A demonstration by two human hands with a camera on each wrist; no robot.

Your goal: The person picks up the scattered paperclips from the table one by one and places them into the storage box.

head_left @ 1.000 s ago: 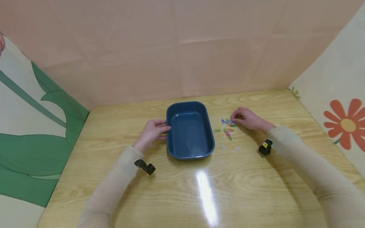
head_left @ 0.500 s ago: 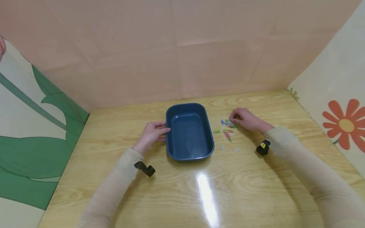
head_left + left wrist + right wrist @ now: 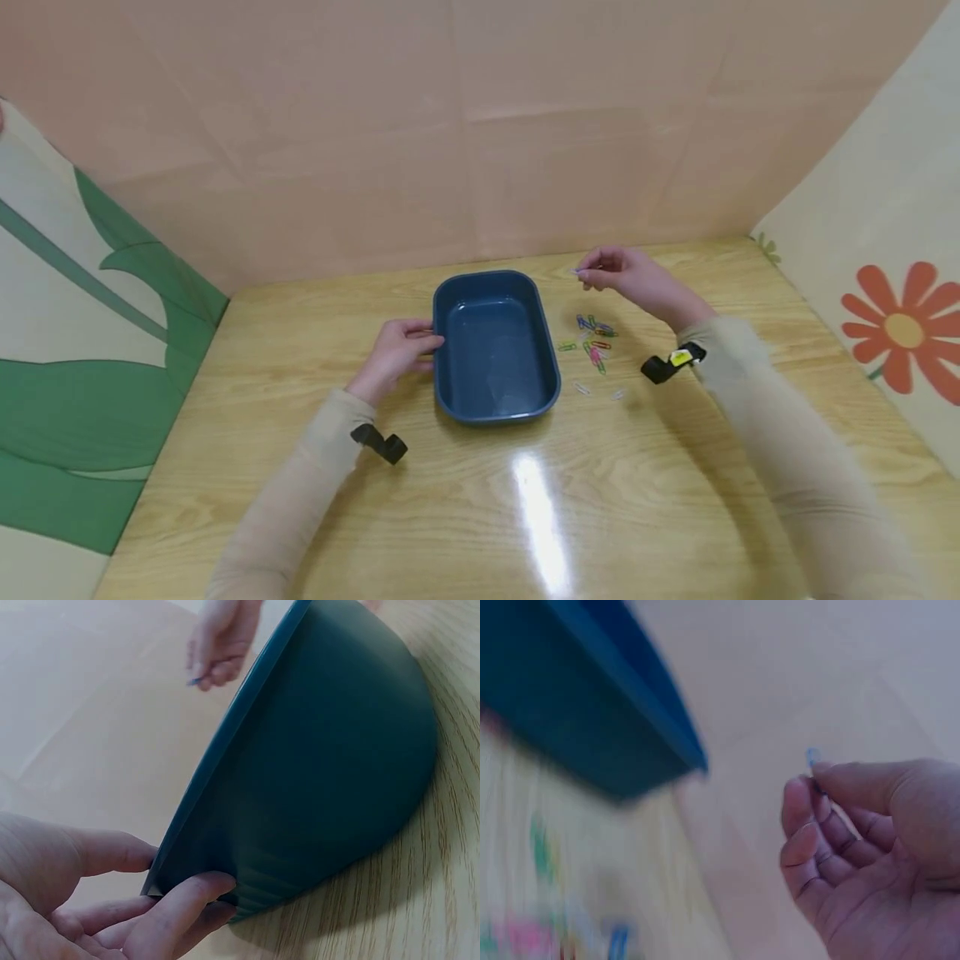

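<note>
A bluish paper clip (image 3: 812,756) sticks out from the right hand (image 3: 628,277), which pinches it. The left hand (image 3: 396,348) grips the blue tray (image 3: 497,367).

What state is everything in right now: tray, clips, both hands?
Blue tray: upright on the table, open side up.
Left hand: fingers gripping the tray's left rim.
Right hand: raised above the table, thumb and fingers pinching one clip.
Pinched clip: bluish, partly hidden.
Loose clips: mixed colours, mostly bunched right of the tray.
</note>
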